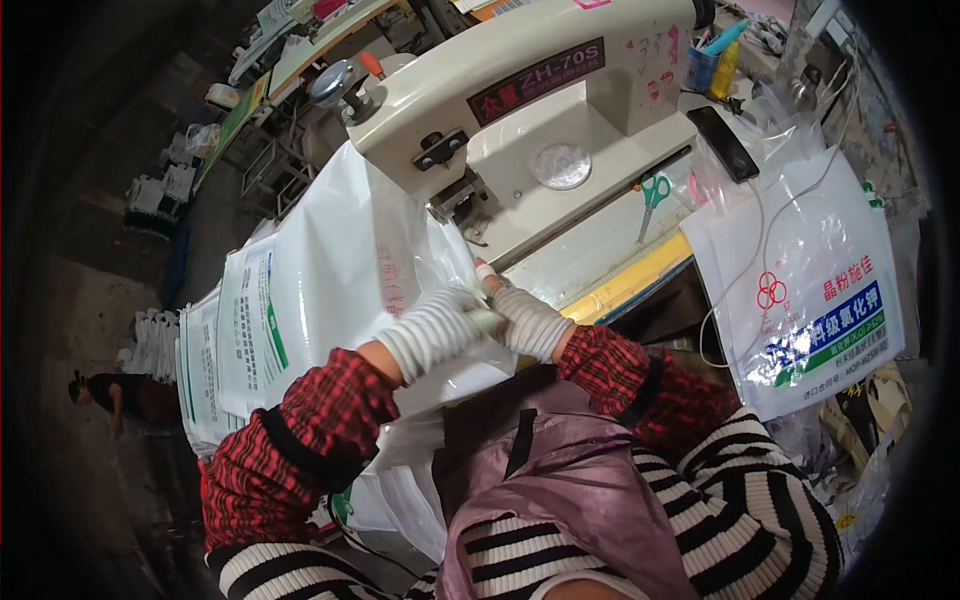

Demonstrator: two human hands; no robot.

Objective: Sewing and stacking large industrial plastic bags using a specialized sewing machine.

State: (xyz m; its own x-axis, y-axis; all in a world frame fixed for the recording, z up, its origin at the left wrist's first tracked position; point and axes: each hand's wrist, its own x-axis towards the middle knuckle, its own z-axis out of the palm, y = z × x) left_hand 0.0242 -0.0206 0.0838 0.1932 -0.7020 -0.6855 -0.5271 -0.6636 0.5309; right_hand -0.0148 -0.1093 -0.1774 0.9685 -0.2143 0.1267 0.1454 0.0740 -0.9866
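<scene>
Here both gloved hands, left hand (435, 330) and right hand (525, 320), pinch the glossy white printed bag (340, 270).

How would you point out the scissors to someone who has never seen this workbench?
Start at the big cream sewing machine. On the machine's flat bed to its right, past the round metal plate, lie the scissors. Their green handles set them apart from the black phone lying farther right.
</scene>
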